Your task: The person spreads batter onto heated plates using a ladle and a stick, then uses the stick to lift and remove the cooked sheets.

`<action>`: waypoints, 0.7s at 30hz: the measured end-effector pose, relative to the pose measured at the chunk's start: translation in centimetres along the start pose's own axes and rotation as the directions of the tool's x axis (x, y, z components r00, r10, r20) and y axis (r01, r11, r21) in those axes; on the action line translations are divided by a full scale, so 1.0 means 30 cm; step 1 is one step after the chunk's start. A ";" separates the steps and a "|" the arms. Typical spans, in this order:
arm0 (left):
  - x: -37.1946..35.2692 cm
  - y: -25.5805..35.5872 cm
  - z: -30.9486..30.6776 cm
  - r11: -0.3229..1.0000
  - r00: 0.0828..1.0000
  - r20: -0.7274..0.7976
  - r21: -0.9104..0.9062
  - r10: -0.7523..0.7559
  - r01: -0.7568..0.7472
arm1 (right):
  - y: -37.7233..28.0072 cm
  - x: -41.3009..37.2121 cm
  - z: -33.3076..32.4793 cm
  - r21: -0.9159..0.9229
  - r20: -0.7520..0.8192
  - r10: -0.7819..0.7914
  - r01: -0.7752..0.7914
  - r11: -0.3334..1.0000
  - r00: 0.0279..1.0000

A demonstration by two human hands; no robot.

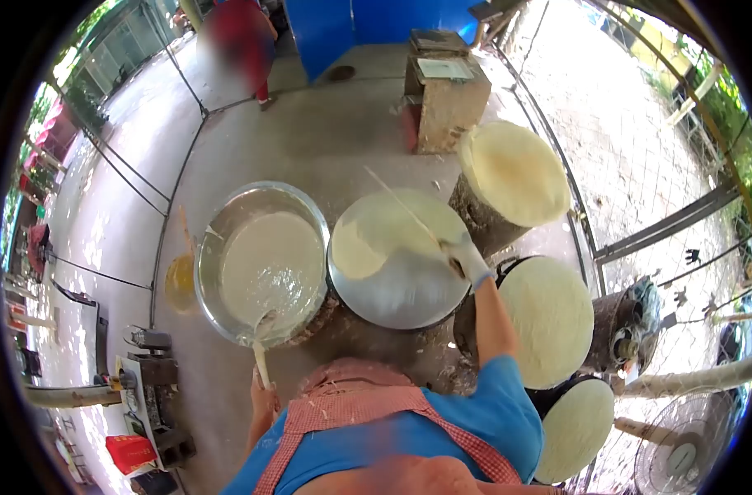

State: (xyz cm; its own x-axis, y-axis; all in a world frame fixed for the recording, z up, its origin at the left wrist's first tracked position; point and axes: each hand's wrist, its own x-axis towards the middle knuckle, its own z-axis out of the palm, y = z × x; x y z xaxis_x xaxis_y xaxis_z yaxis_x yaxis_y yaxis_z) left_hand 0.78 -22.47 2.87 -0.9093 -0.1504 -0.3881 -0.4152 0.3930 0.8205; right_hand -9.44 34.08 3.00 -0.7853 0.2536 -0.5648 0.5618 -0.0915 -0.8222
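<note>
While my right hand (467,260) grips a stick (405,206) over the steamer top (401,293) | pale sheet (376,235) covers its far half | left hand (265,400) clamps ladle (260,351) in basin (207,239) to its left.

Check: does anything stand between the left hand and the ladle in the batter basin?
Nothing visible. The left hand holds the ladle by its handle, scoop in the basin; the right hand holds a stick.
</note>
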 end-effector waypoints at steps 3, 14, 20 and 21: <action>0.061 -0.176 -0.010 0.906 0.921 -0.061 0.213 0.385 -0.365 | -0.048 0.026 0.050 -0.190 0.172 0.053 -0.019 0.982 0.984; -0.072 -0.058 -0.054 0.950 0.977 -0.014 -0.236 -0.212 0.202 | 0.025 0.063 0.022 -0.109 0.161 -0.082 0.100 0.989 0.984; 0.076 -0.323 -0.210 0.995 0.998 0.059 -0.092 -0.022 0.028 | 0.243 -0.058 -0.012 -0.225 0.298 0.204 -0.139 0.964 0.932; 0.072 -0.326 -0.229 0.994 0.996 0.089 -0.098 -0.030 0.039 | 0.190 -0.251 0.000 -0.304 0.135 0.314 -0.262 0.916 0.940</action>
State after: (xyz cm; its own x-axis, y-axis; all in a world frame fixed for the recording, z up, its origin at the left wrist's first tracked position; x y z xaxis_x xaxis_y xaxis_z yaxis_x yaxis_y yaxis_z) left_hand 2.69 -32.88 -3.10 -0.8900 -0.0806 -0.4487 -0.4512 0.2956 0.8420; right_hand -0.34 31.64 2.55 -0.5970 0.0795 -0.7983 0.7994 0.1421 -0.5837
